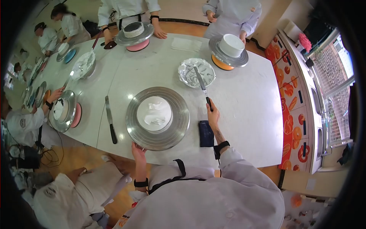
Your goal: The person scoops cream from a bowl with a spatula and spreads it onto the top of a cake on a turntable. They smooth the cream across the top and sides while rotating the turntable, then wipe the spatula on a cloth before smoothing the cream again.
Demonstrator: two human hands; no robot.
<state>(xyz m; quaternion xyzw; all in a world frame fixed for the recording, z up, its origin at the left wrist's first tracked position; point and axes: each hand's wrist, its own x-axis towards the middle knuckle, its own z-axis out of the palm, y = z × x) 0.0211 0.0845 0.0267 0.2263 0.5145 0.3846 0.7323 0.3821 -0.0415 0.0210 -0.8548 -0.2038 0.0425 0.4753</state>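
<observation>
In front of me stands a metal cake turntable [177,131] bearing a round white cake [143,124] with loose cream heaped on top. My left hand [139,151] grips the turntable's near rim, its fingertips partly hidden beneath the edge. A palette knife [200,79] is in my right hand [213,114], which is closed round the black handle. The knife's blade reaches over a bowl of white cream [185,81], its tip on or just above the cream.
Another palette knife [109,119] lies left of the turntable. A dark pouch [206,134] sits beside my right forearm. Across the white table [244,110] are two more turntables with cakes, and people stand behind them. At left a person's hand [57,94] works at another cake.
</observation>
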